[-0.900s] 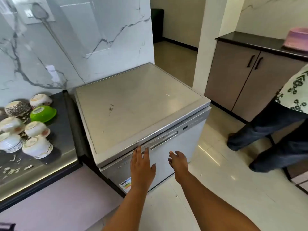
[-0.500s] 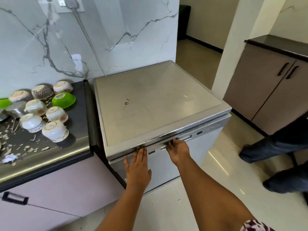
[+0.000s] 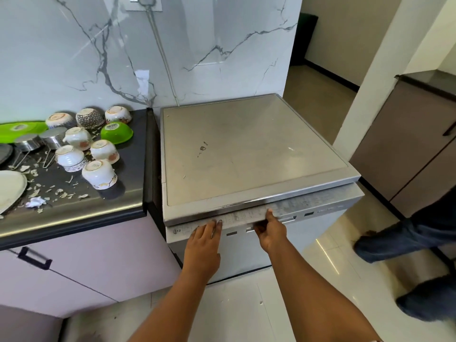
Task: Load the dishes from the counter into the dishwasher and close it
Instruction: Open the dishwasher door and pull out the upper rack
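Note:
The silver dishwasher (image 3: 246, 156) stands right of the dark counter (image 3: 98, 208). Its door (image 3: 320, 230) is tipped out a little at the top, so the control strip along its upper edge shows. My right hand (image 3: 271, 230) grips the door's top edge, thumb on the strip and fingers curled under the handle recess. My left hand (image 3: 203, 245) lies flat against the door front, fingertips at the upper edge. On the counter sit several upturned white patterned bowls (image 3: 100, 174), a green bowl (image 3: 116, 133), steel cups (image 3: 53, 138), a green plate (image 3: 19, 128) and a white plate (image 3: 9, 188).
Food scraps and a crumpled tissue (image 3: 35, 202) litter the counter. Another person's legs in dark trousers (image 3: 407, 238) stand on the tiled floor to the right of the dishwasher. A brown cabinet (image 3: 407, 144) is behind them. A power cord (image 3: 160, 53) runs down the marble wall.
Both hands rose from the door front to its top edge. My right hand took hold of the handle and the door top has come out slightly, exposing the control strip.

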